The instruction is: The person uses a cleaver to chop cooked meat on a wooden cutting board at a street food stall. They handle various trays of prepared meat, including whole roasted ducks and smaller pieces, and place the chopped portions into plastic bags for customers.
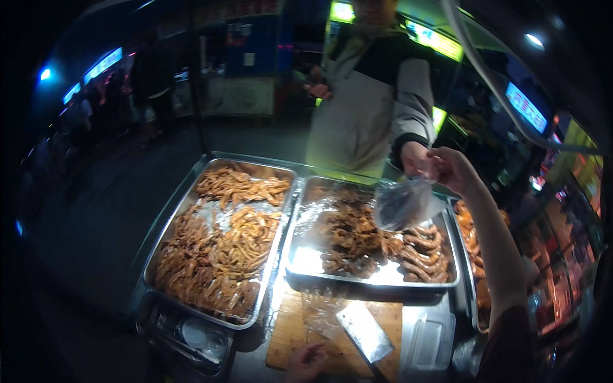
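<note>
My right arm reaches forward over the food trays. At its end, my right hand (pixel 452 170) is closed at the top of a clear plastic bag (pixel 404 203) with dark contents. Another person's hand (pixel 416 160) meets mine at the bag's neck, and the bag hangs over a steel tray. Low in the view, my left hand (pixel 306 361) is at the left front of a wooden cutting board (pixel 287 325), fingers loosely curled; whether they pinch anything is unclear. A cleaver (pixel 365 330) and a crumpled clear plastic bag (pixel 321 311) lie on the board.
Steel trays of braised meat stand ahead: a left tray (pixel 268 268), a middle tray (pixel 373 282), and a right tray (pixel 471 287) partly behind my arm. A plastic container (pixel 431 340) sits right of the board. A person (pixel 354 105) stands beyond the trays. A black bin (pixel 191 335) holds lids.
</note>
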Tool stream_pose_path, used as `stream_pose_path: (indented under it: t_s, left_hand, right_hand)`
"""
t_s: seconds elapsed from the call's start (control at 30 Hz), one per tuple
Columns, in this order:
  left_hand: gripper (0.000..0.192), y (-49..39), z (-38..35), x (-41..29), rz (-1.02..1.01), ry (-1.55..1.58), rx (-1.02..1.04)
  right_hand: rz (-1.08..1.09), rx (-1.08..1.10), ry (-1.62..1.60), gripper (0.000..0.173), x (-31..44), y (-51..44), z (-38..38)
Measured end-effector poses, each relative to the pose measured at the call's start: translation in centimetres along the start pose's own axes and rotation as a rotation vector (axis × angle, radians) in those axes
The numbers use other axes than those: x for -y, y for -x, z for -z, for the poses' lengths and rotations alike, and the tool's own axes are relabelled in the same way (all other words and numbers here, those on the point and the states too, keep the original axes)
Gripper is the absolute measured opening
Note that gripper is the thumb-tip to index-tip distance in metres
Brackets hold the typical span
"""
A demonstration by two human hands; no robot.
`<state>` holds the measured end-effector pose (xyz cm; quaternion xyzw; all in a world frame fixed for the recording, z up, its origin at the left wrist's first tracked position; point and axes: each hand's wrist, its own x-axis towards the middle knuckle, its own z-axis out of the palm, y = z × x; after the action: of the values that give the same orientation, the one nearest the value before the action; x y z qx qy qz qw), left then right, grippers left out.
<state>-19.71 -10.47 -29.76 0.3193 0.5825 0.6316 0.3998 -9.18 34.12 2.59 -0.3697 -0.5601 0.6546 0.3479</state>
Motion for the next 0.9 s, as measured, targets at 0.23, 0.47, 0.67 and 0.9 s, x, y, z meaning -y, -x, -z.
stream_pose_path:
  t_s: [0.23,0.47,0.67,0.9]
  left_hand:
    - [0.029,-1.9,-1.5,-0.4,-0.068,-0.002,0.13]
    - [0.04,-4.2,-1.2,-3.9,-0.113,0.047,0.272]
    - [0.029,-6.0,-1.5,-15.0,-0.402,0.56,0.496]
    - [0.016,-2.0,-1.5,-30.8,-0.34,-2.446,-1.256]
  right_hand:
    - [0.006,-0.066,-0.134,0.024,1.3,-2.2,1.8]
    - [0.104,-0.021,-0.101,0.018,1.0,-3.7,-0.6]
    - [0.353,0.115,-0.174,0.026,3.0,-6.8,-1.4]
    - [0.461,-0.042,-0.05,0.041,-1.0,-0.2,-5.6]
